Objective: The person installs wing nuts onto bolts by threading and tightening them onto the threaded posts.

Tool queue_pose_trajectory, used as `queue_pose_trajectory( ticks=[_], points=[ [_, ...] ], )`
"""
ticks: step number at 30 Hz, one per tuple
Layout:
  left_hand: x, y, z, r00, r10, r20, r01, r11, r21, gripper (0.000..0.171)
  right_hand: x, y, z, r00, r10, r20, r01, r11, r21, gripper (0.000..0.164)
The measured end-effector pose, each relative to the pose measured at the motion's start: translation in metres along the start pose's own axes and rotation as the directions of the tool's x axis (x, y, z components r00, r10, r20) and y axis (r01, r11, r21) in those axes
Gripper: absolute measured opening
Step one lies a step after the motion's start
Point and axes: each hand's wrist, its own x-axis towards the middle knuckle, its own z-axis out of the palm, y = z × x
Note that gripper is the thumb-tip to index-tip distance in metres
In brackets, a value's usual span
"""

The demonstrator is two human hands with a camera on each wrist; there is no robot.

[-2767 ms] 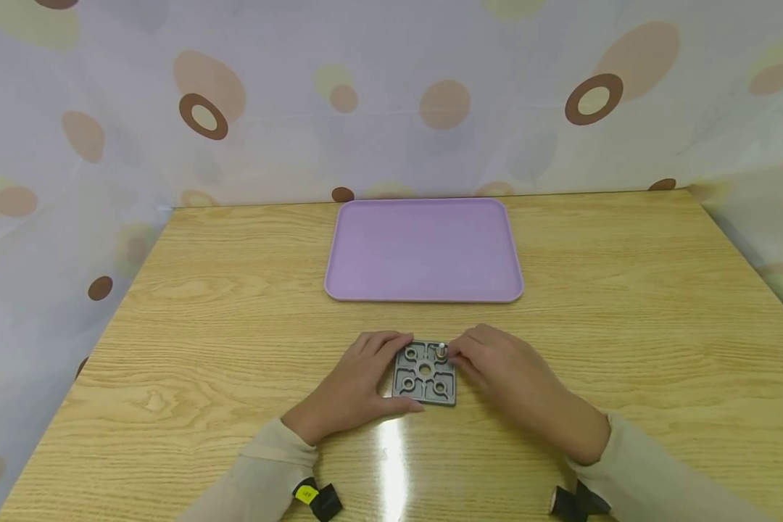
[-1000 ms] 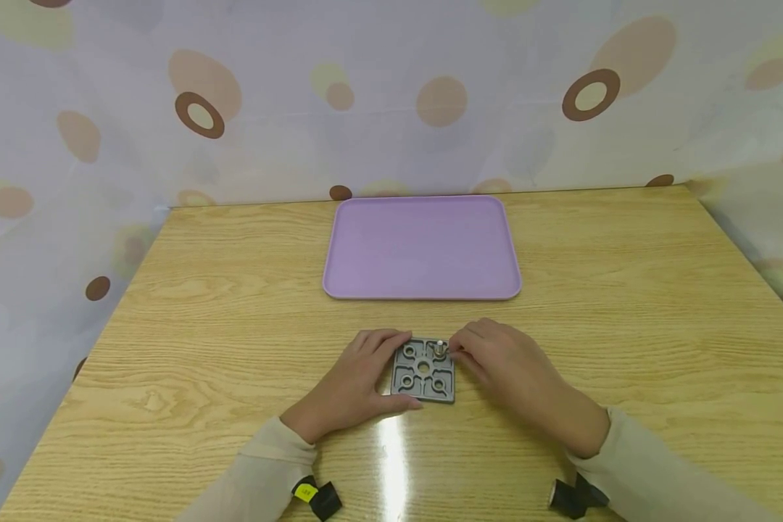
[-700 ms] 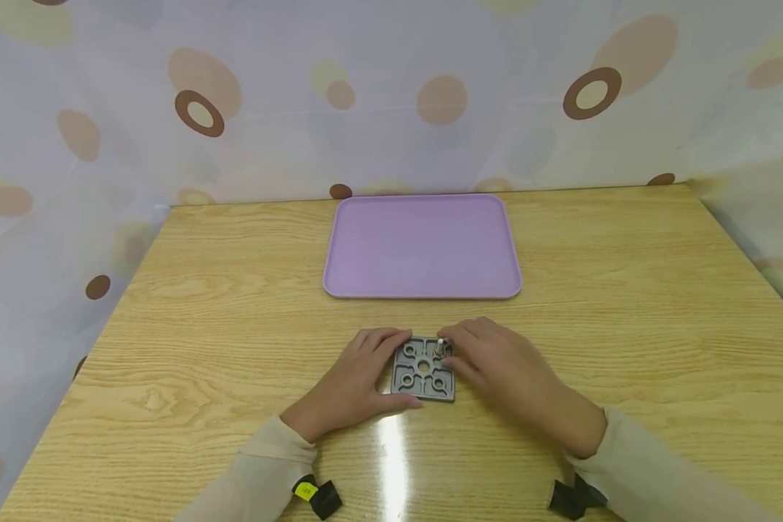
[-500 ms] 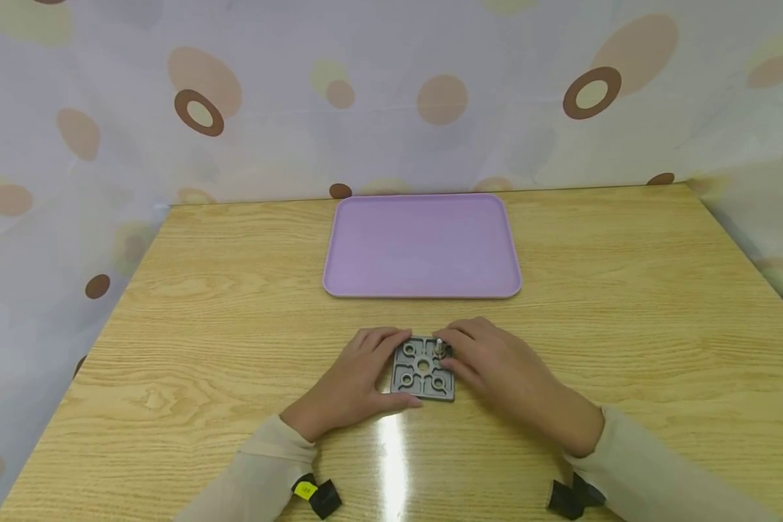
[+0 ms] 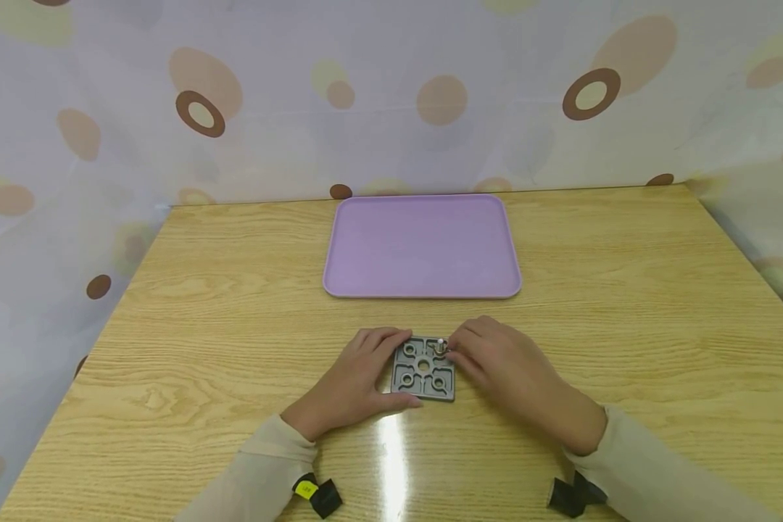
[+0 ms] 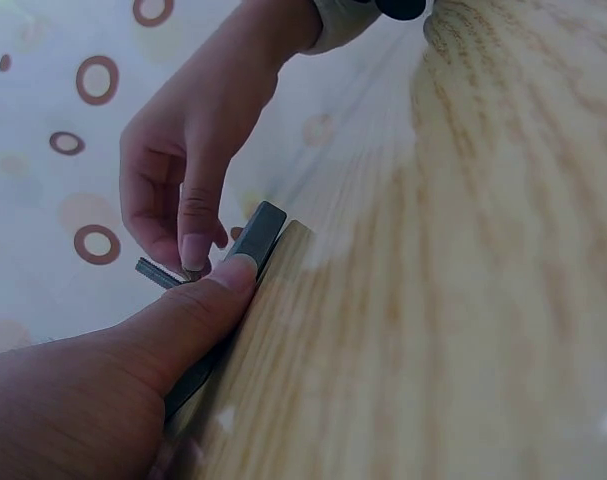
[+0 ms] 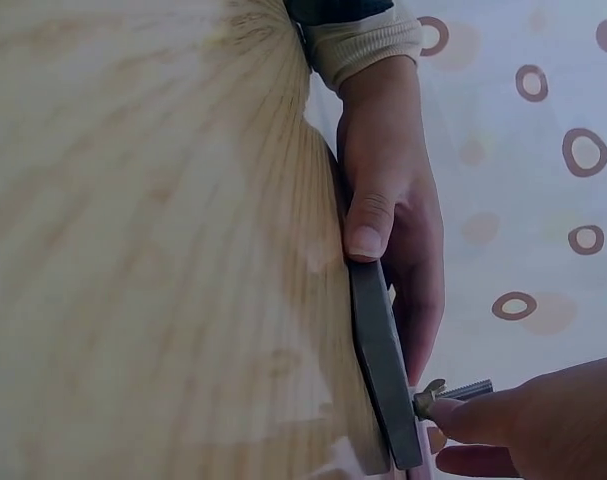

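Observation:
A square grey metal plate [image 5: 424, 391] with a central hole and ringed corner holes lies flat on the table. My left hand [image 5: 352, 384] grips its left side, thumb on the near edge and fingertips at the far edge. From the far right corner hole a threaded bolt [image 7: 470, 390] stands upright. A small wing nut [image 7: 429, 397] sits low on that bolt, close over the plate. With thumb and fingers bent, my right hand [image 5: 512, 377] pinches the wing nut from the right side. The thumb partly covers the nut in the left wrist view.
Behind the plate lies a shallow purple tray [image 5: 420, 246] on the wooden table [image 5: 235, 290]. A patterned cloth [image 5: 391, 87] stands as a wall along the table's back and sides. Black camera mounts [image 5: 326, 499] sit at both wrists.
My right fingers reach inward around the wing nut, then draw back to its right side, and its wings show at a different angle. The left hand and plate stay in place.

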Motion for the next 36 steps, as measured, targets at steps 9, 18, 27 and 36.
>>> queue_pose_trajectory(
  ticks=[9, 18, 27, 36],
  points=[
    [-0.0001, 0.0011, -0.0015, 1.000, -0.013, 0.006, 0.013, 1.000, -0.015, 0.094, 0.0005, 0.0003, -0.0004, 1.000, -0.009, -0.006, 0.009, 1.000, 0.001, 0.009],
    [0.0004, 0.0008, -0.0021, 1.000, -0.004, 0.007, 0.004, 1.000, 0.001, 0.094, 0.0016, -0.0038, 0.0023, 0.998, 0.059, 0.020, -0.060, 0.998, 0.015, 0.035],
    [0.0005, 0.0013, -0.0022, 1.000, -0.001, 0.004, 0.001, 1.000, -0.002, 0.093, 0.0005, -0.0009, 0.0022, 1.000, 0.019, 0.010, -0.019, 1.000, -0.002, 0.027],
    [0.0006, 0.0019, -0.0028, 1.000, -0.010, 0.008, 0.010, 1.000, -0.011, 0.093, -0.0005, -0.0030, -0.0007, 0.999, 0.031, -0.034, -0.029, 0.999, 0.035, 0.008]
  ],
)
